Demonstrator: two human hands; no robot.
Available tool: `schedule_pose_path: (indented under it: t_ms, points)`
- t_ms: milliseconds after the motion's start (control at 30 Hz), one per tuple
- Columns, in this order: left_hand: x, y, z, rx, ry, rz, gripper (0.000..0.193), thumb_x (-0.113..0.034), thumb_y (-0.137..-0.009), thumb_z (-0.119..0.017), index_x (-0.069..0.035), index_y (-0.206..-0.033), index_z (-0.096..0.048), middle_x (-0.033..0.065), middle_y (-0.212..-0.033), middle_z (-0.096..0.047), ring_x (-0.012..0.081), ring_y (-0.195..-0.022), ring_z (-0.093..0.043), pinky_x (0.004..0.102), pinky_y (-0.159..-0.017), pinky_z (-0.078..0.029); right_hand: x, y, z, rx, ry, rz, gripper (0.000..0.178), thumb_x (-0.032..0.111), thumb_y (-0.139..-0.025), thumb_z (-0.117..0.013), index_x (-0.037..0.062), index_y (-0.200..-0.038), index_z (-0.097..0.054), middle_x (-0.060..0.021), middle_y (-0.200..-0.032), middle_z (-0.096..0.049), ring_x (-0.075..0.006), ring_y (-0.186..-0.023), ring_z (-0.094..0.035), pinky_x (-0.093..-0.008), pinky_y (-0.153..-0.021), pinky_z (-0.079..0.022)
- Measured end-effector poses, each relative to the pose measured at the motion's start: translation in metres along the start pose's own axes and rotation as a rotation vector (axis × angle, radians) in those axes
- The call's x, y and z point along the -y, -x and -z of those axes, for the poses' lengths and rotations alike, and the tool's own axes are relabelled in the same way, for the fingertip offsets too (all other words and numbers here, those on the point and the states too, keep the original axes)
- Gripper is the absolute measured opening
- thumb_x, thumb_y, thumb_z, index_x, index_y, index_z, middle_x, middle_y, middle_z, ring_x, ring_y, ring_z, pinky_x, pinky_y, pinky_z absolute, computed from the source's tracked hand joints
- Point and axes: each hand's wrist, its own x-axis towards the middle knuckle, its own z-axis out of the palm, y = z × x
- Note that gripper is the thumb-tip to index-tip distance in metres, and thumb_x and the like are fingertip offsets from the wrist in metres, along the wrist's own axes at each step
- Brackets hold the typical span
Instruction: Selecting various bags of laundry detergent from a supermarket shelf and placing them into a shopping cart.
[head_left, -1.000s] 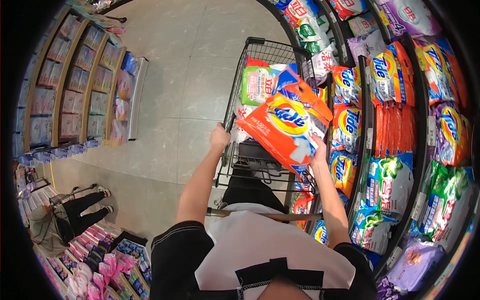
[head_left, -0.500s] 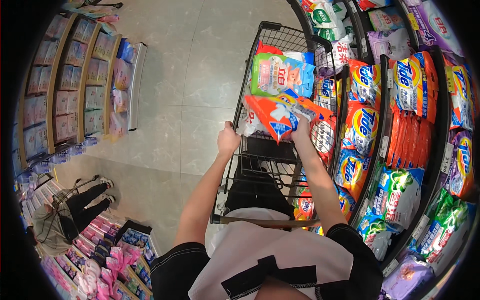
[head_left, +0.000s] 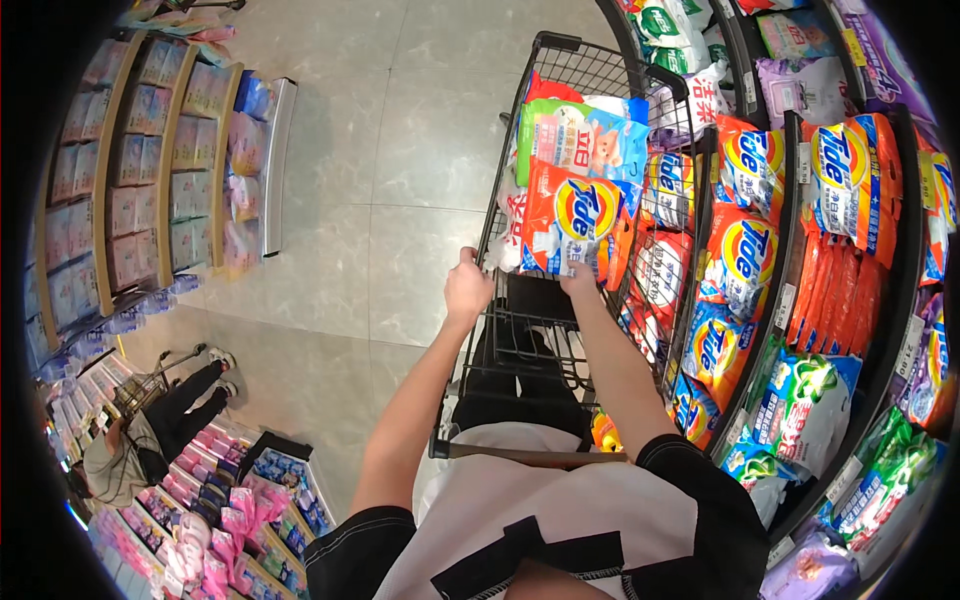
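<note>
both hands (head_left: pixel 468 290) on orange detergent bag (head_left: pixel 575 222)

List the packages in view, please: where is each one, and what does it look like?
Orange bag: in the cart, under both hands; round yellow-blue mark.
Green-blue bag: in the cart, behind the orange bag.
Orange shelf bags: right of the cart, in rows.
Green-white bags: lower right shelf.
Pink packs: lower left shelf.
Pale boxes: left shelves.

We stand on a pale tiled floor (head_left: pixel 380 180); detergent shelves (head_left: pixel 800 250) rise at three o'clock, another stocked shelf unit (head_left: pixel 150 170) at nine.
</note>
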Motion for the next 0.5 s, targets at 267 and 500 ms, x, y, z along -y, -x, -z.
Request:
schedule_pose_path:
  t_ms: [267, 500]
  points:
    - [0.014, 0.01, 0.011, -0.018, -0.033, 0.097, 0.029, -0.004, -0.066, -0.046, -0.002, -0.095, -0.043, 0.0225, -0.069, -0.056, 0.0379, -0.07, -0.055, 0.0447, -0.063, -0.042, -0.015, 0.083, -0.026, -0.146, 0.519, -0.195, 0.02, 0.003, -0.074, -0.047, -0.0025, -0.094, -0.046, -0.0172, -0.089, -0.053, -0.0295, -0.08, -0.055, -0.0417, -0.07, -0.047]
    - [-0.002, 0.005, -0.003, 0.003, -0.028, 0.016, 0.029, -0.004, -0.067, -0.046, -0.002, -0.095, -0.043, 0.0233, -0.07, -0.056, 0.0383, -0.071, -0.054, 0.0446, -0.064, -0.042, 0.011, 0.089, -0.047, -0.052, 1.636, 1.293, 0.044, 0.015, -0.067, -0.056, 0.0011, -0.107, -0.045, -0.0192, -0.091, -0.052, -0.0325, -0.091, -0.05, -0.0374, -0.073, -0.044]
